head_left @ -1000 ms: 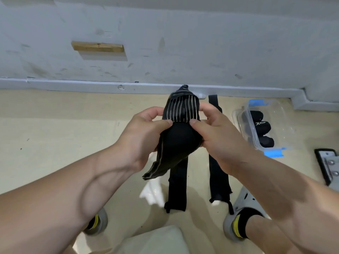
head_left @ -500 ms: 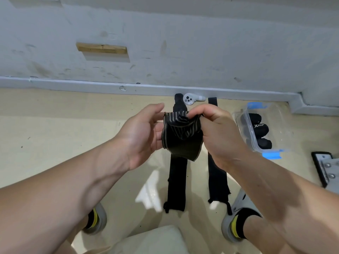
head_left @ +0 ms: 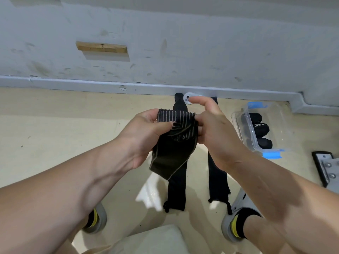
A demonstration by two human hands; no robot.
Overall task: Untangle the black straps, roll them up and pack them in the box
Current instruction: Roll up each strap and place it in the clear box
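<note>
Beige smooth floor point(head_left: 55, 143), scuffed grey wall point(head_left: 183, 43) ahead with a grey baseboard point(head_left: 73, 83) along its foot. Bare wooden block point(head_left: 101, 47) set into the wall, upper left. Bright glare patch on the floor between my feet.

Clear box point(head_left: 282, 121) with blue latches sits on the floor to my right, near the baseboard; rolled black straps point(head_left: 260, 128) lie inside it. Two flat straps lie on the floor running away from me, side by side but apart: left floor strap point(head_left: 176, 191), right floor strap point(head_left: 217, 176). Small white device point(head_left: 188, 98) at their far ends by the baseboard. Metal plate point(head_left: 328, 167) at the right edge.

The held strap point(head_left: 174, 143) is in the air in front of me, above the floor straps, striped end on top, plain tail hanging down. Left hand point(head_left: 146, 132): thumb pressed on the front, fingers curled behind, gripping it. Right hand point(head_left: 216, 132): thumb and lower fingers pinch the strap's right edge, index finger stretched out free.

Versus half a second ago: right index was curled on the top edge, now lifted off. Left thumb has come over the front. Tail hangs lower. Box and floor straps unchanged.
</note>
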